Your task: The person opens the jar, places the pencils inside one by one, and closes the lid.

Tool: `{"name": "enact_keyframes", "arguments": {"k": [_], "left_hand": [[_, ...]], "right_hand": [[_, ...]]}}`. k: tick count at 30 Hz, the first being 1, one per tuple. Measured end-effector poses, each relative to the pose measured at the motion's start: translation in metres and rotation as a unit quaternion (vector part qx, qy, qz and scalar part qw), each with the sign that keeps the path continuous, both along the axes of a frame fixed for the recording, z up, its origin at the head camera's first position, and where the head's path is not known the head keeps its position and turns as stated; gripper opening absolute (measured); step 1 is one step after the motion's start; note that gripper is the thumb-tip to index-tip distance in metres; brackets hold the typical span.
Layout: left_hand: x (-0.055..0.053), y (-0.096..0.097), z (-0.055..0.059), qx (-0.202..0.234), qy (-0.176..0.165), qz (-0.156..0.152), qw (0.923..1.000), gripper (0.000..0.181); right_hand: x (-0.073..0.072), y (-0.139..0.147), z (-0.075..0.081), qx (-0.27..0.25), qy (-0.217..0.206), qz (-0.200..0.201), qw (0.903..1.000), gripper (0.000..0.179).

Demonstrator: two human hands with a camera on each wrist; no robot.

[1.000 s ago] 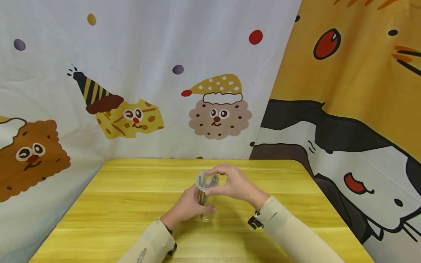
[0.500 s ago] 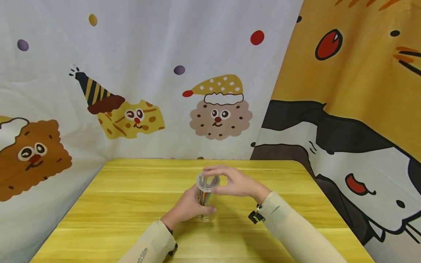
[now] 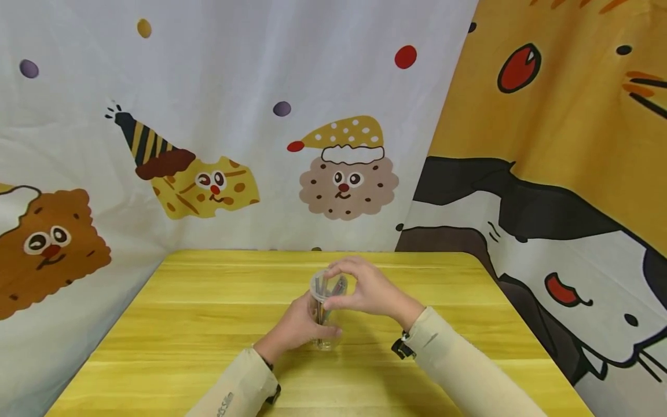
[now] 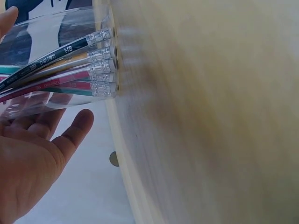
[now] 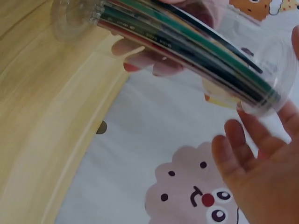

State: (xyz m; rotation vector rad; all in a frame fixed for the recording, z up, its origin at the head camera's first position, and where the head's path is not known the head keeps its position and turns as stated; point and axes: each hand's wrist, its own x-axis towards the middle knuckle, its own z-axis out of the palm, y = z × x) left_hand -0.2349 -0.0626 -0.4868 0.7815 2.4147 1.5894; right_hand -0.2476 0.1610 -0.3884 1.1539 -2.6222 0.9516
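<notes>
A clear plastic jar [image 3: 326, 346] is upright on or just above the wooden table, in the middle of the head view. Several pencils [image 4: 70, 63] lean inside it, their eraser ends at the bottom in the left wrist view. My left hand [image 3: 296, 325] grips the jar's side, fingers behind and thumb in front. Up at the top, my right hand [image 3: 367, 292] holds the clear round lid [image 5: 279, 77] at its rim between thumb and fingers. Whether the lid sits tight on the jar cannot be told. In the right wrist view some fingertips are hidden or out of frame.
The yellow wood-grain table [image 3: 208, 289] spreads around both hands. Behind it hangs a white curtain [image 3: 229, 75] with cartoon biscuits, and a patterned cloth [image 3: 547, 174] drapes at the right. A dark band [image 3: 402, 348] is on my right wrist.
My right hand's fingers reach further across the lid half a second ago, then come back bent around its rim now. The left hand and the jar stay in place.
</notes>
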Motion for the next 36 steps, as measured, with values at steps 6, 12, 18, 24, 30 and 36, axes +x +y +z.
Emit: {"name": "enact_keyframes", "arguments": {"k": [6, 12, 18, 24, 30, 36], "left_hand": [[0.001, 0.0, 0.0, -0.01, 0.005, 0.012, 0.9999, 0.101], [0.001, -0.001, 0.0, -0.002, 0.008, 0.003, 1.0, 0.097], [0.001, -0.001, 0.001, -0.006, 0.005, 0.003, 1.0, 0.098], [0.004, -0.001, 0.002, 0.0, 0.007, 0.0, 1.0, 0.101], [0.006, 0.0, 0.003, 0.003, 0.016, 0.011, 0.9998, 0.102], [0.007, -0.004, 0.006, -0.006, -0.011, 0.02, 0.9997, 0.113]], "right_hand": [[0.0, 0.007, 0.004, -0.012, -0.073, 0.048, 0.9961, 0.047], [0.006, -0.003, 0.003, 0.003, -0.006, -0.003, 1.0, 0.054], [-0.001, 0.002, 0.006, -0.029, -0.087, 0.047, 0.9946, 0.046], [0.002, 0.004, 0.003, -0.031, -0.114, 0.033, 0.9925, 0.051], [0.012, -0.001, -0.004, -0.038, -0.048, -0.005, 0.9981, 0.05], [0.012, 0.005, -0.011, -0.048, -0.041, 0.001, 0.998, 0.063]]}}
